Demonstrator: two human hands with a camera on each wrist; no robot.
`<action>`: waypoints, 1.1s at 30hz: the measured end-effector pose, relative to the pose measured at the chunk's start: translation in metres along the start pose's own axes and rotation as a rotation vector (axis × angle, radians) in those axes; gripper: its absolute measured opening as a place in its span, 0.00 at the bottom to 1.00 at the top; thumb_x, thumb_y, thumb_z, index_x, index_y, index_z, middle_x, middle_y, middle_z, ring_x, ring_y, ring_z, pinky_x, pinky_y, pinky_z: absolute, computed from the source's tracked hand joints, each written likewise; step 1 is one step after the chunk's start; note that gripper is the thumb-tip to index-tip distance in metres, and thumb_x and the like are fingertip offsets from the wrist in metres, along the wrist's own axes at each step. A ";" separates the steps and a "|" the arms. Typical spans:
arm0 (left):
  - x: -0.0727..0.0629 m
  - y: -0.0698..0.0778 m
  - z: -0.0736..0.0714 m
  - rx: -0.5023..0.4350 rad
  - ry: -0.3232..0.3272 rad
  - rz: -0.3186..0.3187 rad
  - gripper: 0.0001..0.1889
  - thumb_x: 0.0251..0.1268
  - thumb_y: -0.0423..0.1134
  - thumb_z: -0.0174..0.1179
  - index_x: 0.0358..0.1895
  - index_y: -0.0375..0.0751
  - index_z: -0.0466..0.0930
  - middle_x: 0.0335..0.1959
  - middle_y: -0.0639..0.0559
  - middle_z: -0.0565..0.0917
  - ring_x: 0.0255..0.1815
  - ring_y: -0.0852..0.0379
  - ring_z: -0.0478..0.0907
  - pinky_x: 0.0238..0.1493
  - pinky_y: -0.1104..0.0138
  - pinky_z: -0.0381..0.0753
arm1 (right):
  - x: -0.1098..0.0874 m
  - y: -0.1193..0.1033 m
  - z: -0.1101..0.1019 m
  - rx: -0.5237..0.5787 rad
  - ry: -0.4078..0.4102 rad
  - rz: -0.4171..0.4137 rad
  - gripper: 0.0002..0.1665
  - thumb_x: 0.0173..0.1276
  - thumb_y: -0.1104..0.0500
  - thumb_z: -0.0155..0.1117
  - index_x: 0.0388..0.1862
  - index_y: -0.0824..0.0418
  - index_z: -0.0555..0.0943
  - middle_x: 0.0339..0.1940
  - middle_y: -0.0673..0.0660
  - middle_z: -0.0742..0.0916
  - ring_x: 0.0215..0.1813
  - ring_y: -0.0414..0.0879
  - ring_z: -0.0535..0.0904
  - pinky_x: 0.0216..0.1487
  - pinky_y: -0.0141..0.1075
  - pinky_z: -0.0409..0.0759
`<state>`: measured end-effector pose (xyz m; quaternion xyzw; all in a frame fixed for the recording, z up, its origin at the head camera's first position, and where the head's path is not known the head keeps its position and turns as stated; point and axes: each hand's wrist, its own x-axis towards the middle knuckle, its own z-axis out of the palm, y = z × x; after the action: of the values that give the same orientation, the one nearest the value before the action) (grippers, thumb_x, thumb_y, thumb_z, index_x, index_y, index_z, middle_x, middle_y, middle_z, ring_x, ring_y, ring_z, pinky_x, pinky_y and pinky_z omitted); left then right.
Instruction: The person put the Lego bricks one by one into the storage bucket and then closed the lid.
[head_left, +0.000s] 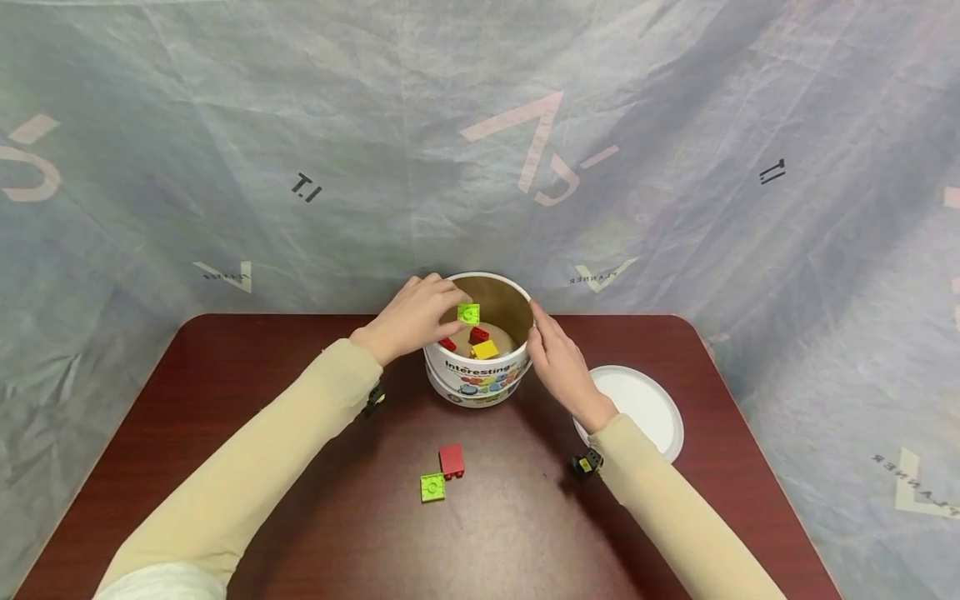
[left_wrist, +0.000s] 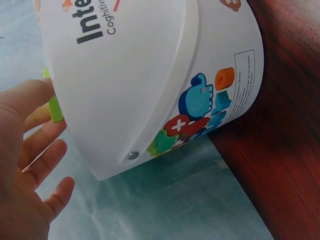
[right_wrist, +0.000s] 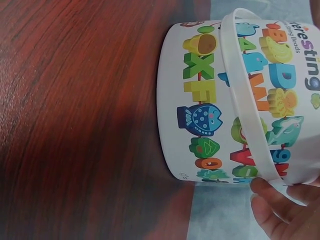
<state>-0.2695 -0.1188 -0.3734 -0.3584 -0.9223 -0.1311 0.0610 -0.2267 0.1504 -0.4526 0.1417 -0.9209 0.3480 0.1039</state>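
Note:
A white bucket (head_left: pixel 457 377) with printed pictures and a handle stands upright near the table's back edge. Over its mouth, my left hand (head_left: pixel 416 315) pinches a bright green toy building brick (head_left: pixel 468 314) between thumb and fingers. In the left wrist view part of that green brick (left_wrist: pixel 56 109) shows past the rim, beside the fingers. My right hand (head_left: pixel 561 367) holds the bucket's right rim; its fingertips meet the wall by the handle (right_wrist: pixel 252 115) in the right wrist view. Inside the bucket lie a yellow brick (head_left: pixel 484 350) and red bricks (head_left: pixel 478 335).
A red brick (head_left: pixel 452 460) and another green brick (head_left: pixel 432 487) lie touching or nearly so on the dark red table (head_left: pixel 495 550), in front of the bucket. A round white lid (head_left: pixel 637 404) lies to the right, partly behind my right forearm. Grey cloth (head_left: pixel 405 167) hangs behind.

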 end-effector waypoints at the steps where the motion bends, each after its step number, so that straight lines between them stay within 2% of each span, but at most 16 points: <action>1: 0.001 0.000 0.000 0.002 -0.005 -0.005 0.18 0.70 0.44 0.70 0.59 0.43 0.86 0.56 0.49 0.85 0.56 0.48 0.75 0.54 0.54 0.72 | 0.000 0.000 0.000 0.000 0.001 -0.002 0.33 0.85 0.53 0.44 0.85 0.57 0.59 0.81 0.59 0.70 0.77 0.55 0.70 0.75 0.55 0.70; 13: 0.006 0.000 0.002 0.058 -0.014 -0.051 0.20 0.70 0.46 0.70 0.60 0.41 0.85 0.55 0.46 0.86 0.51 0.46 0.74 0.52 0.53 0.72 | 0.001 0.000 0.000 -0.004 0.009 -0.009 0.33 0.85 0.51 0.42 0.85 0.56 0.59 0.81 0.59 0.70 0.78 0.54 0.70 0.75 0.54 0.70; 19: 0.007 0.001 0.002 0.080 -0.046 -0.074 0.20 0.69 0.46 0.71 0.59 0.41 0.85 0.55 0.46 0.86 0.53 0.46 0.74 0.54 0.51 0.72 | 0.000 -0.001 0.001 -0.007 -0.008 -0.004 0.34 0.86 0.50 0.42 0.85 0.56 0.59 0.82 0.58 0.69 0.78 0.54 0.68 0.76 0.53 0.69; 25: 0.009 0.002 0.004 0.084 -0.043 -0.070 0.19 0.68 0.46 0.71 0.58 0.43 0.86 0.54 0.47 0.85 0.54 0.46 0.74 0.55 0.50 0.71 | -0.001 0.000 0.002 -0.005 0.004 -0.017 0.33 0.86 0.51 0.42 0.85 0.57 0.59 0.81 0.59 0.69 0.78 0.54 0.69 0.76 0.54 0.69; 33: 0.010 0.002 0.005 0.085 -0.046 -0.083 0.21 0.72 0.48 0.68 0.63 0.45 0.84 0.60 0.47 0.83 0.58 0.45 0.73 0.60 0.49 0.69 | -0.001 0.002 0.000 -0.010 -0.002 -0.004 0.33 0.86 0.51 0.42 0.85 0.56 0.59 0.81 0.58 0.69 0.78 0.54 0.69 0.76 0.54 0.70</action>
<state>-0.2756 -0.1099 -0.3759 -0.3201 -0.9422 -0.0858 0.0496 -0.2263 0.1518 -0.4541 0.1435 -0.9224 0.3431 0.1044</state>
